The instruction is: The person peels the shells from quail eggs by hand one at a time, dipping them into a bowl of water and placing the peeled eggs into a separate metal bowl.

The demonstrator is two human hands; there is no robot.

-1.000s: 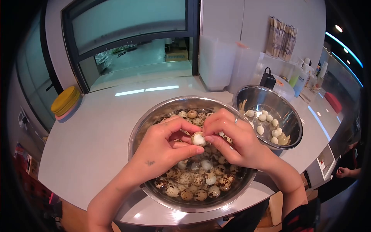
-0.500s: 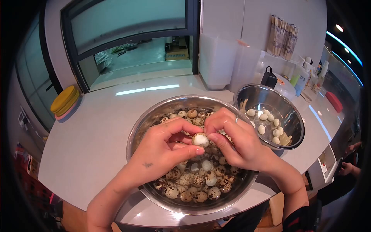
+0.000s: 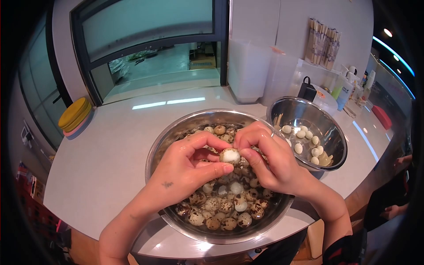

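Observation:
A partly peeled quail egg, white on its near face with speckled shell around the rim, is held over a wide steel bowl. My left hand grips it between thumb and fingers from the left. From the right, my right hand has its thumb and forefinger pinched at the egg's shell edge. Below both hands, the bowl holds water and many speckled quail eggs, with a few whitish pieces among them.
A second steel bowl with several peeled white eggs stands at the right. Yellow round items are stacked at the left counter edge. White bins, a black box and bottles line the back. Another person's hand shows far right.
The egg has turned slightly in my fingers, and the bare white patch faces up more. Both hands stay in nearly the same place. The other person's hand at far right has moved lower.

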